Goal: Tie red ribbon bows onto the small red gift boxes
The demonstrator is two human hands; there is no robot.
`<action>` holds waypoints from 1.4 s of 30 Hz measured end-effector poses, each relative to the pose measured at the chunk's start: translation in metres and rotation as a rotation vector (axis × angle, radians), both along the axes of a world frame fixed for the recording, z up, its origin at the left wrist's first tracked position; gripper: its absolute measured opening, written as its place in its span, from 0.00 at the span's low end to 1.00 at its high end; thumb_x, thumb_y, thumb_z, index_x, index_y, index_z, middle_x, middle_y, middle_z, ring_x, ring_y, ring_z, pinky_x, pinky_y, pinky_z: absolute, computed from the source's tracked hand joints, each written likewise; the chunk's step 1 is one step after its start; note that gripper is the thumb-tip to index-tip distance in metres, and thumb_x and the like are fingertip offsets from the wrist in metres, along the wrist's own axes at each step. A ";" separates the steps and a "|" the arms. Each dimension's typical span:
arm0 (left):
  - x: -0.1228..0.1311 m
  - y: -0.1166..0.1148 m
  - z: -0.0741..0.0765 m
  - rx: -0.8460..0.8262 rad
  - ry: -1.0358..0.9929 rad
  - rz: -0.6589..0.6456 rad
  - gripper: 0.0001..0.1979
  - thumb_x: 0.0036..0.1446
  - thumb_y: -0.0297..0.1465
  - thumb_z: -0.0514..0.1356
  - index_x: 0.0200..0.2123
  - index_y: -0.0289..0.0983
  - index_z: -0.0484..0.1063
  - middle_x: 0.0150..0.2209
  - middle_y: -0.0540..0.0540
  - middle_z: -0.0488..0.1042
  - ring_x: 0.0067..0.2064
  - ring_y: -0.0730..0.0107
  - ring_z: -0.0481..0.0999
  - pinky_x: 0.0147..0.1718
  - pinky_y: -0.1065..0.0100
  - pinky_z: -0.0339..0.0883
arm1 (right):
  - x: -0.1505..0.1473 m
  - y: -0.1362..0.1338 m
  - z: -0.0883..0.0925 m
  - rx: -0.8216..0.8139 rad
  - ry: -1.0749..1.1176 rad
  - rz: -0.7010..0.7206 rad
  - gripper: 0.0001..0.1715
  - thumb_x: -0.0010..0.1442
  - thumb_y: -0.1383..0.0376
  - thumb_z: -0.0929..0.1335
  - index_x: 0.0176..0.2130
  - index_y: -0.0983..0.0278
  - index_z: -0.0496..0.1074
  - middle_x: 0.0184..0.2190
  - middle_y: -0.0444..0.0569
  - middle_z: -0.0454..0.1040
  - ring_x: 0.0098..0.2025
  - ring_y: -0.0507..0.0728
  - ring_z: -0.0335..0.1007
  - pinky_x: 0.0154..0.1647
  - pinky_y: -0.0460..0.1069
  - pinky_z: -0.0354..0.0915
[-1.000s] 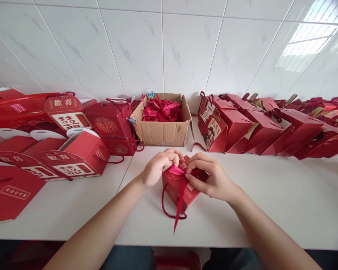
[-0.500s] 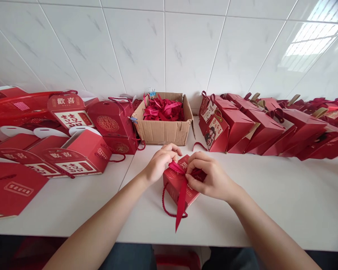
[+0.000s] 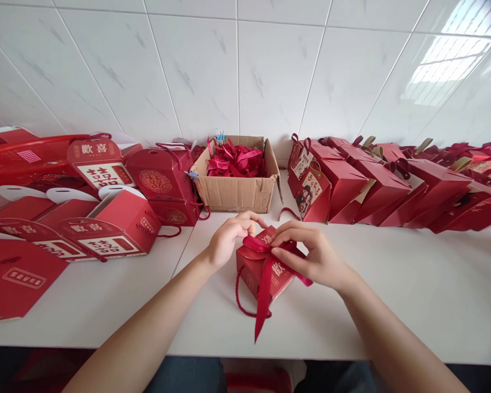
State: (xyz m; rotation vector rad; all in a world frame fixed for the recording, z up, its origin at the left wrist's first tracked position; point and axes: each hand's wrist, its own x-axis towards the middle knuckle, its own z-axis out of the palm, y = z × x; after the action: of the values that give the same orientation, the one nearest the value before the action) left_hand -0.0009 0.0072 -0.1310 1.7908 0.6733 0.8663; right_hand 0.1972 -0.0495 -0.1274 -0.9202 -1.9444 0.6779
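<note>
A small red gift box point(image 3: 249, 273) with gold lettering stands on the table in front of me, a twisted cord handle point(image 3: 240, 307) hanging at its near left side. Across its top runs a red ribbon point(image 3: 264, 292), crossed into a bow shape; one pointed tail hangs over the front, another end shows below my right hand. My left hand point(image 3: 232, 237) is closed at the ribbon's left loop, its fingertips partly hidden. With thumb and fingers, my right hand point(image 3: 306, 252) pinches the ribbon just right of the crossing.
A cardboard box point(image 3: 233, 194) full of loose red ribbons stands behind the gift box, against the tiled wall. Folded red boxes point(image 3: 106, 221) and a red plastic basket point(image 3: 8, 155) are at left. Rows of red boxes point(image 3: 349, 188) with ribbon loops line the right.
The ribbon's left loop looks rounder and fuller. My right fingers have straightened a little and shifted right, and a ribbon end now shows beneath them. The gift box stays in place.
</note>
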 end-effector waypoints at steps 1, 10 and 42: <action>0.000 -0.001 0.001 0.000 -0.028 -0.013 0.10 0.48 0.28 0.46 0.16 0.39 0.57 0.25 0.45 0.66 0.49 0.54 0.67 0.48 0.58 0.57 | 0.004 0.001 0.000 -0.034 0.037 -0.033 0.05 0.59 0.64 0.68 0.38 0.63 0.72 0.37 0.50 0.73 0.38 0.55 0.68 0.38 0.50 0.65; 0.002 -0.008 0.006 -0.146 -0.108 -0.030 0.19 0.57 0.35 0.55 0.16 0.35 0.65 0.35 0.45 0.72 0.48 0.61 0.69 0.47 0.66 0.61 | 0.032 0.013 0.002 -0.495 0.041 0.075 0.26 0.61 0.46 0.63 0.25 0.64 0.61 0.22 0.42 0.61 0.26 0.50 0.58 0.26 0.46 0.56; 0.010 -0.027 0.017 0.196 0.193 0.233 0.10 0.53 0.39 0.61 0.29 0.39 0.76 0.42 0.44 0.73 0.49 0.58 0.69 0.53 0.59 0.58 | 0.040 0.025 -0.007 -0.570 0.271 0.206 0.13 0.55 0.58 0.72 0.32 0.67 0.72 0.27 0.44 0.69 0.29 0.49 0.64 0.30 0.46 0.62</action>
State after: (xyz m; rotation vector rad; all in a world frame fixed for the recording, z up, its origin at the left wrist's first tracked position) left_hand 0.0090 -0.0201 -0.1144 2.0175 0.9641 0.9474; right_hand 0.2367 -0.0250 -0.1342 -0.9033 -1.6375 1.4488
